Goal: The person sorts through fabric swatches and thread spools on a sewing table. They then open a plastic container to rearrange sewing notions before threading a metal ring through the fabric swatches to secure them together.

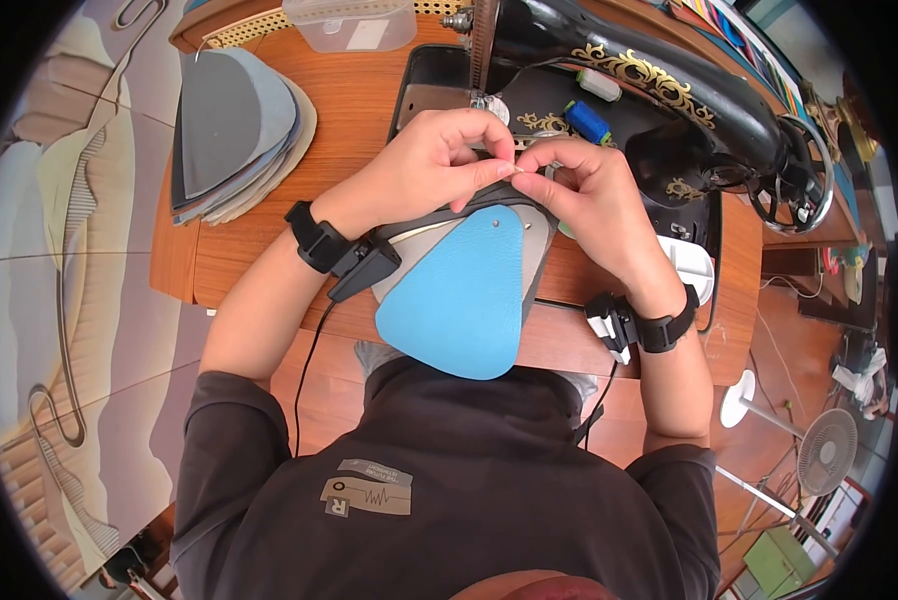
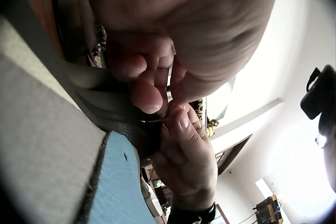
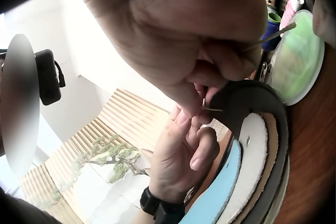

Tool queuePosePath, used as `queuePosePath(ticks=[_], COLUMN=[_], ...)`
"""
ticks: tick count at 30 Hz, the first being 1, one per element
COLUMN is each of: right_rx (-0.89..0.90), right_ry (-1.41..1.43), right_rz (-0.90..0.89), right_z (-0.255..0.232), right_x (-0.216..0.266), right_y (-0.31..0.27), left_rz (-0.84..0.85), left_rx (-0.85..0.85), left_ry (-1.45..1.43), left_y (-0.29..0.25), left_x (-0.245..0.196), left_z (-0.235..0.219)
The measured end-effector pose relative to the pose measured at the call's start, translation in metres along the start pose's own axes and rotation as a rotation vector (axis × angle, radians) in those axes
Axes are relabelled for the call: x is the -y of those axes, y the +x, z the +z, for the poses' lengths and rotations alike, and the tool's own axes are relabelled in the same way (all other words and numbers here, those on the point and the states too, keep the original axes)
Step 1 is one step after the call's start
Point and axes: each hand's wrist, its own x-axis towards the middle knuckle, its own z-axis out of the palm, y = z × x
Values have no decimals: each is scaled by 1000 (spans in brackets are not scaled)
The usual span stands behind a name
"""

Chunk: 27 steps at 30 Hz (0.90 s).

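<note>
In the head view, my left hand (image 1: 439, 160) and right hand (image 1: 584, 180) meet fingertip to fingertip above a fanned stack of leather pieces. Each pinches at a thin pale cord (image 3: 212, 109), mostly hidden by the fingers. A stiff tan end (image 3: 281, 31) sticks out beyond my right hand in the right wrist view. On top of the stack lies a light blue leather piece (image 1: 459, 290), with a small hole near its narrow tip. Under it show a whitish-grey piece (image 3: 252, 153), a brown one (image 3: 271, 155) and a dark one (image 3: 283, 134).
A black sewing machine (image 1: 659, 80) stands behind the hands, with a blue thread spool (image 1: 589, 122) and a white spool (image 1: 599, 85) by it. Another stack of grey pieces (image 1: 237, 120) lies at the left, near a clear plastic box (image 1: 354, 22). A white tray (image 1: 687, 268) sits at the right.
</note>
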Motion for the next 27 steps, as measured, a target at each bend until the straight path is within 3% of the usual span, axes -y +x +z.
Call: queuePosePath(ticks=[4,7,11,14,20,23,27], right_rx=[6,14,-45,-82,-181,-213,-242], right_ry=[169,215,212,234,145,39,21], right_rz=[0,27,13,-17,0,30,5], right_z=[-4,-1,0,-1,-4,-9,-8], right_x=[-9,-10,-14,-16,-9,-8,-15], right_y=[3,3,6,6,6,7,9], left_rz=[-113,-2,82,186,3,60,-57], left_rx=[-67,-30,-22,-46,-12,13,-12], left_ry=[38,137,601,637,508,489,467], left_y=[0,1,-2,-3,-3,-1,-1], left_x=[-7,5,-5,2,4,17,10], left_z=[0,-1,4,3,3,5,5])
